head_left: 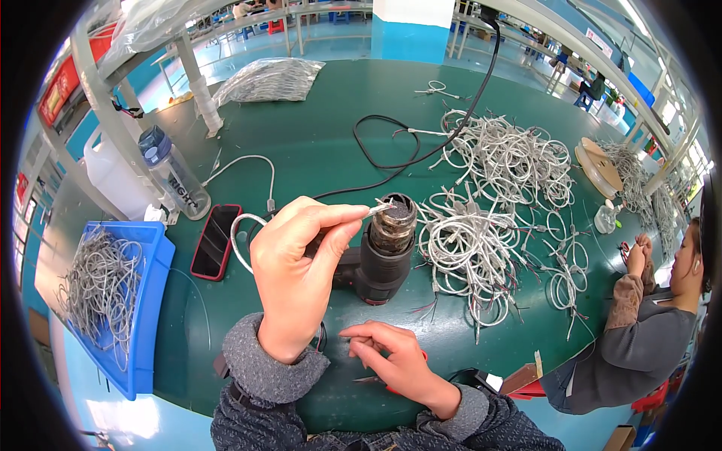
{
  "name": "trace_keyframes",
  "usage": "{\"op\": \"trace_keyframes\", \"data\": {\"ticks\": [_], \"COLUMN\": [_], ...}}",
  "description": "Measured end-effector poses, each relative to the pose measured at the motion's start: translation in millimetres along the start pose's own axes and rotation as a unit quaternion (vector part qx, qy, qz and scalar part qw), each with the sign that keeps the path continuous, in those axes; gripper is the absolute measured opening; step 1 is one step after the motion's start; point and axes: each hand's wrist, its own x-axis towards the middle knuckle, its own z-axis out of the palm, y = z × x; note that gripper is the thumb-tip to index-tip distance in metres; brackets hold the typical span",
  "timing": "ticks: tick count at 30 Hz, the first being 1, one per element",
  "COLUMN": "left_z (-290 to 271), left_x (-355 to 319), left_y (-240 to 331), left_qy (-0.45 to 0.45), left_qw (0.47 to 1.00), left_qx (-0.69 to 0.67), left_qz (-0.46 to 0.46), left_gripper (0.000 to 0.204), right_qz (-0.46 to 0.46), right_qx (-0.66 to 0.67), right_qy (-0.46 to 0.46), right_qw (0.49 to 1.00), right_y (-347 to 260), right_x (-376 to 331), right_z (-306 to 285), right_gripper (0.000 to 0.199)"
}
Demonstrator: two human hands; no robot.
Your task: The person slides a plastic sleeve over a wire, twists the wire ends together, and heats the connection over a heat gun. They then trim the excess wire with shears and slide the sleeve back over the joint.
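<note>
Between thumb and fingertips, my left hand (pixel 297 259) pinches the end of a light grey cable (pixel 377 208), with thin stripped wires at its tip. That tip is at the upright nozzle of a black heat gun (pixel 385 263). The rest of the cable loops back behind the left hand. My right hand (pixel 391 359) hovers low over the table, index finger extended and the others loosely bent, with nothing visible in it. Under it lies a red-handled cutting tool (pixel 368 379), mostly hidden by the palm. Dark wires (pixel 321 337) show beside my left cuff.
Grey cable bundles (pixel 477 248) cover the green table (pixel 323 113) on the right. On the left are a blue tray (pixel 154 301) of cables, a red-edged phone (pixel 216 242) and a water bottle (pixel 174 173). A black cord (pixel 485 83) hangs overhead. A co-worker (pixel 639 338) sits at right.
</note>
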Motion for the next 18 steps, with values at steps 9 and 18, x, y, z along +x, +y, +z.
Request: {"op": "trace_keyframes", "data": {"ticks": [9,18], "left_z": [-7.0,-54.1], "left_x": [3.1,-14.0], "left_y": [4.0,41.0], "left_qy": [0.006,0.102], "left_qw": [1.0,0.98], "left_qx": [0.009,-0.163], "left_qz": [0.014,-0.059], "left_gripper": [0.015,0.018], "right_qz": [-0.002,0.014], "right_qx": [-0.003,0.028], "right_qy": [0.008,0.025], "right_qw": [1.0,0.999], "right_y": [1.4,8.4], "right_x": [2.7,-3.2], "right_z": [1.9,3.7], "right_gripper": [0.02,0.018]}}
